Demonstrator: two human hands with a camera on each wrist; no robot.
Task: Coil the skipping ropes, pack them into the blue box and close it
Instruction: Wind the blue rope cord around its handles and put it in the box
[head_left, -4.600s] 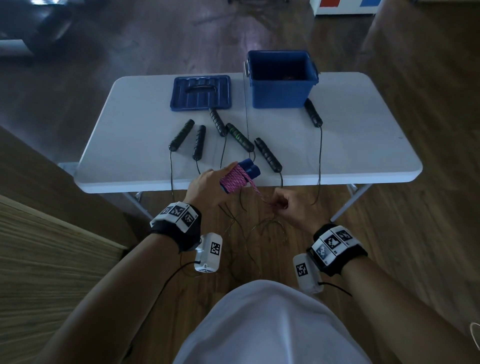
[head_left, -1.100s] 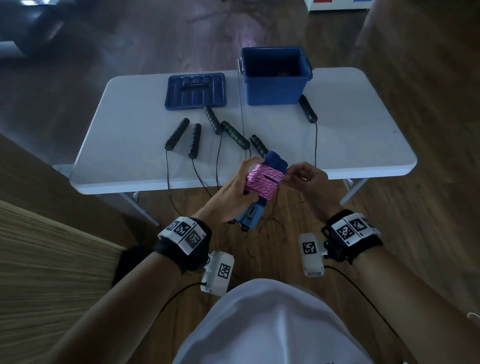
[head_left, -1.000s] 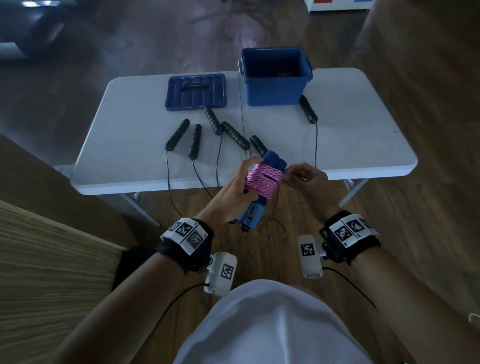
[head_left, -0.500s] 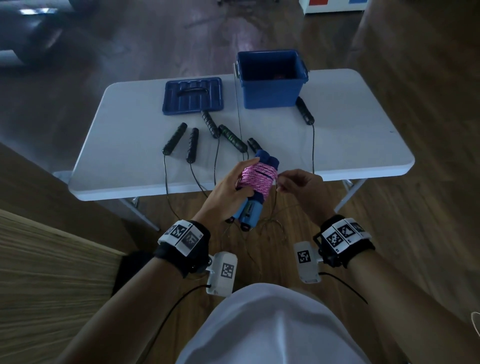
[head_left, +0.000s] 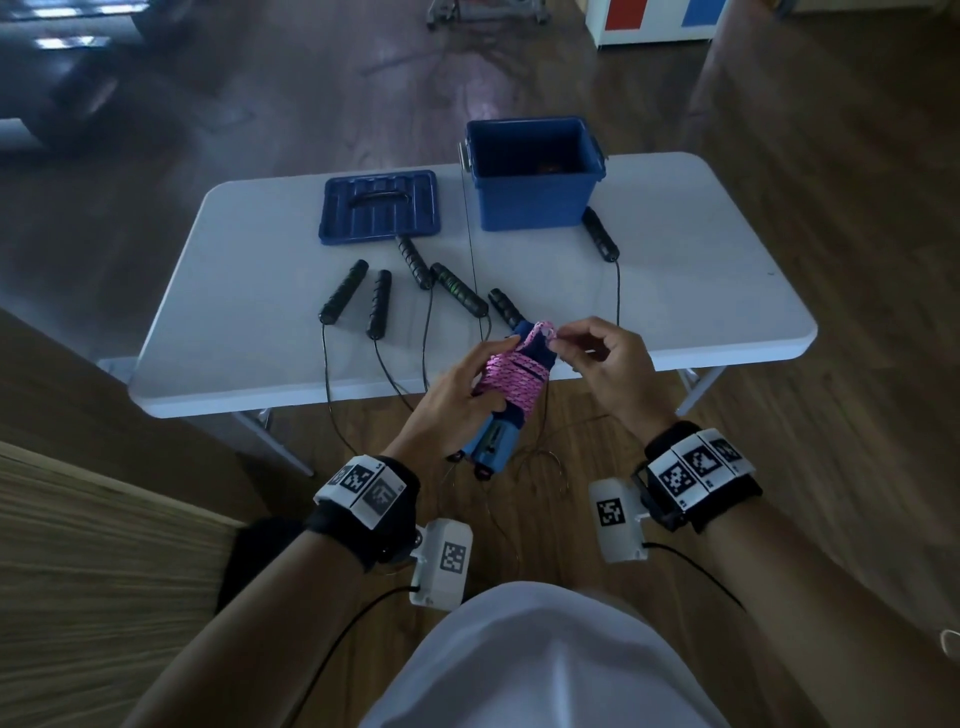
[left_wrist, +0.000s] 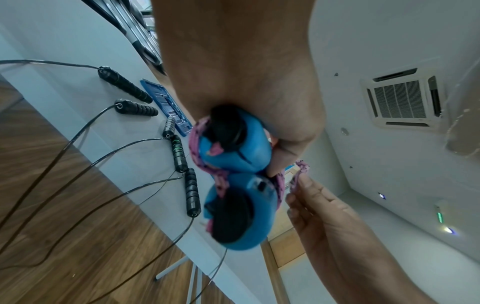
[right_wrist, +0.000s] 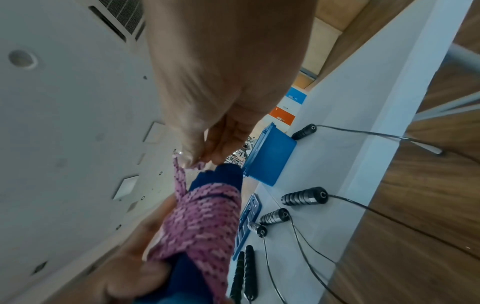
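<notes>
A: Skipping rope (head_left: 511, 387), pink cord wound round its blue handles: position?
B: Above desk's (head_left: 234, 291) front edge, gripped in left hand (head_left: 452, 400); right hand (head_left: 605, 364) fingers pinch the loose cord end.

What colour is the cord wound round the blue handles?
Pink cord with dark flecks, clearest in the right wrist view.

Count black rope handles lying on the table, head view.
6. Two on the left, one below the lid, one green-marked at centre, one partly behind the pink bundle, one right of the blue box. More may be hidden inside.
</notes>
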